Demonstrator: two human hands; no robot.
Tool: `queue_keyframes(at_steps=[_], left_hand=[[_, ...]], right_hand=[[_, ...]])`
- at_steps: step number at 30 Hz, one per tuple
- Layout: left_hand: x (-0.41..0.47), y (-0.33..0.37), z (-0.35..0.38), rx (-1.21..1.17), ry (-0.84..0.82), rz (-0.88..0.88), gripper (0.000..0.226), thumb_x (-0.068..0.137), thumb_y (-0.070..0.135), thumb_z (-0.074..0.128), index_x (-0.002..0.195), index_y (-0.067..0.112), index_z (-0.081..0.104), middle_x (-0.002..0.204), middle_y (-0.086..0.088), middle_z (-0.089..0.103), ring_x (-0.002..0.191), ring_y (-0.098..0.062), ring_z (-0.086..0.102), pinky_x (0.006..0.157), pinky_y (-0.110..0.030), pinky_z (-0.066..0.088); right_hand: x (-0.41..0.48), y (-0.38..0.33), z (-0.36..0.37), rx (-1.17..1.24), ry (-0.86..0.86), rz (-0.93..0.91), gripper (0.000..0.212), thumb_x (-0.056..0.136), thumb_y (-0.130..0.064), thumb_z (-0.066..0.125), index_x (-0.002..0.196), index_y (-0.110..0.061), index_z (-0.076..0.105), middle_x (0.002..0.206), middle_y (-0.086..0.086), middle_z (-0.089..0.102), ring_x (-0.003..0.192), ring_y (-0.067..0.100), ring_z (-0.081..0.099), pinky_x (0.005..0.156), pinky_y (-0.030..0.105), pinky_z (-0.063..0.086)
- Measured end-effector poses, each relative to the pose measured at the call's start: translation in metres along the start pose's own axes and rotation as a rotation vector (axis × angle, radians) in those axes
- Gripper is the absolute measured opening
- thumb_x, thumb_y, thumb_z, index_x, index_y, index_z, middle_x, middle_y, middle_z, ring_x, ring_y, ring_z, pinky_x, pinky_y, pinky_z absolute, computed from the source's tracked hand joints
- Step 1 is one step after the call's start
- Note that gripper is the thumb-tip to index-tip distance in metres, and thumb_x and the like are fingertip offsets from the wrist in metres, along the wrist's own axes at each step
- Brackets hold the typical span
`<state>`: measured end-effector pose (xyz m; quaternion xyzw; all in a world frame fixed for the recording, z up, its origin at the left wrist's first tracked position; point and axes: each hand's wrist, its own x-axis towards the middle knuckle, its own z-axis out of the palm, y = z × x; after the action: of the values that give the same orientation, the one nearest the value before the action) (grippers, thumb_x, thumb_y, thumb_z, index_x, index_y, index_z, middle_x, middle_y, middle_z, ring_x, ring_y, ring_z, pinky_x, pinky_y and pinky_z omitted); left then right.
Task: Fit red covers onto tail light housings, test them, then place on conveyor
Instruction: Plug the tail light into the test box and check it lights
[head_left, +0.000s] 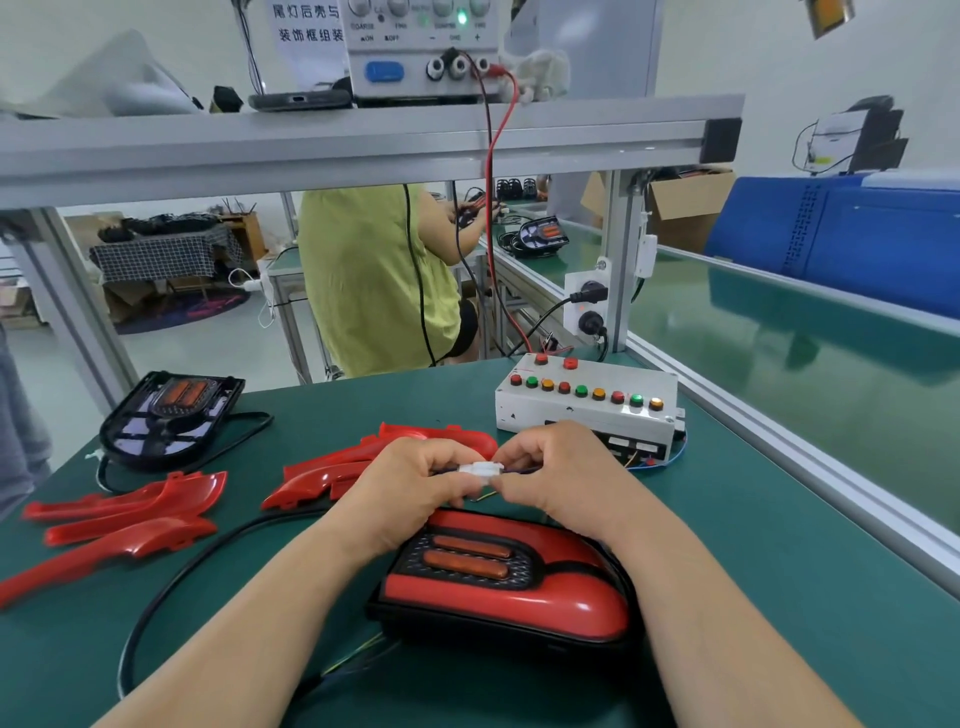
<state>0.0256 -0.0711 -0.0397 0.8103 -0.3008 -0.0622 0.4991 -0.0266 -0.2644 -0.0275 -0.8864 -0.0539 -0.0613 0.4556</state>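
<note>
green bench | tail light | bare housing | red covers | test box

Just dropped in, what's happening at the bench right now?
A person's left hand and right hand pinch a white connector between them, above a tail light whose red cover is already on. The test box sits just beyond. Loose red covers and an uncovered housing lie to the left.

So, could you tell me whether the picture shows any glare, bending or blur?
Head view: light even, shadows soft; the wide lens bows the shelf rail; glare streaks the conveyor and the cover; the left hand, right hand and connector they pinch are sharp; the far person is soft.
</note>
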Motion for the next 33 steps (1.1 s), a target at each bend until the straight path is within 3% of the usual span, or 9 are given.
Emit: queue_keyframes(at_steps=[6,10,15,19,23,27,29,33], left_hand=[[-0.001,0.002,0.000,0.010,0.002,0.009,0.015,0.087,0.015,0.073,0.089,0.029,0.078,0.081,0.008,0.075,0.068,-0.003,0.063,0.069,-0.017,0.052],[-0.001,0.003,0.000,0.011,0.006,0.024,0.012,0.087,0.015,0.073,0.089,0.024,0.079,0.081,0.005,0.075,0.067,-0.005,0.063,0.068,-0.017,0.052],[-0.001,0.005,0.001,0.007,0.020,0.013,0.012,0.087,0.015,0.073,0.091,0.025,0.079,0.085,-0.003,0.075,0.072,-0.016,0.067,0.073,-0.027,0.056],[-0.004,0.002,-0.012,-0.028,0.130,-0.054,0.010,0.086,0.015,0.074,0.088,0.024,0.078,0.076,-0.003,0.074,0.065,-0.007,0.064,0.072,-0.017,0.052],[-0.007,-0.001,-0.022,-0.005,0.140,-0.058,0.014,0.087,0.014,0.072,0.089,0.026,0.077,0.073,0.003,0.073,0.065,-0.006,0.064,0.075,-0.016,0.051],[-0.008,-0.005,-0.022,0.155,0.089,-0.070,0.011,0.089,0.032,0.071,0.099,0.031,0.076,0.092,0.018,0.074,0.084,0.002,0.066,0.087,-0.018,0.048],[-0.007,-0.008,-0.023,0.279,0.085,-0.078,0.016,0.091,0.035,0.068,0.106,0.034,0.075,0.102,0.023,0.070,0.099,0.008,0.061,0.093,-0.016,0.043],[-0.009,-0.010,-0.022,0.404,0.034,-0.055,0.025,0.091,0.028,0.069,0.116,0.029,0.071,0.110,0.025,0.059,0.104,0.013,0.053,0.097,-0.011,0.038]], right_hand=[[0.000,0.001,0.000,0.002,0.005,0.005,0.014,0.075,-0.023,0.078,0.089,-0.023,0.078,0.076,-0.007,0.074,0.064,-0.001,0.063,0.057,0.011,0.045],[0.000,-0.001,-0.002,0.020,0.006,0.010,0.013,0.076,-0.022,0.078,0.089,-0.022,0.078,0.076,-0.004,0.074,0.060,-0.003,0.059,0.056,0.012,0.044],[-0.001,-0.004,-0.003,0.024,-0.001,0.013,0.011,0.077,-0.019,0.078,0.088,-0.020,0.078,0.076,0.000,0.074,0.060,-0.001,0.057,0.058,0.015,0.046],[-0.006,0.001,-0.015,0.087,0.104,0.051,0.007,0.078,-0.016,0.079,0.082,-0.021,0.076,0.076,0.001,0.073,0.058,0.000,0.055,0.057,0.013,0.045],[-0.006,0.005,-0.015,0.035,0.089,0.059,0.005,0.079,-0.020,0.078,0.082,-0.022,0.075,0.080,0.002,0.073,0.063,0.005,0.057,0.060,0.017,0.047],[0.000,0.013,-0.014,-0.135,0.051,0.101,0.009,0.079,-0.023,0.079,0.086,-0.022,0.073,0.081,-0.006,0.071,0.068,0.004,0.061,0.057,0.008,0.043],[0.001,0.018,-0.015,-0.207,0.042,0.146,0.012,0.078,-0.028,0.081,0.085,-0.023,0.072,0.082,-0.008,0.070,0.074,0.007,0.064,0.063,0.016,0.048],[0.003,0.023,-0.014,-0.329,-0.038,0.191,0.019,0.076,-0.039,0.081,0.089,-0.027,0.075,0.088,-0.015,0.067,0.085,0.007,0.064,0.072,0.022,0.049]])
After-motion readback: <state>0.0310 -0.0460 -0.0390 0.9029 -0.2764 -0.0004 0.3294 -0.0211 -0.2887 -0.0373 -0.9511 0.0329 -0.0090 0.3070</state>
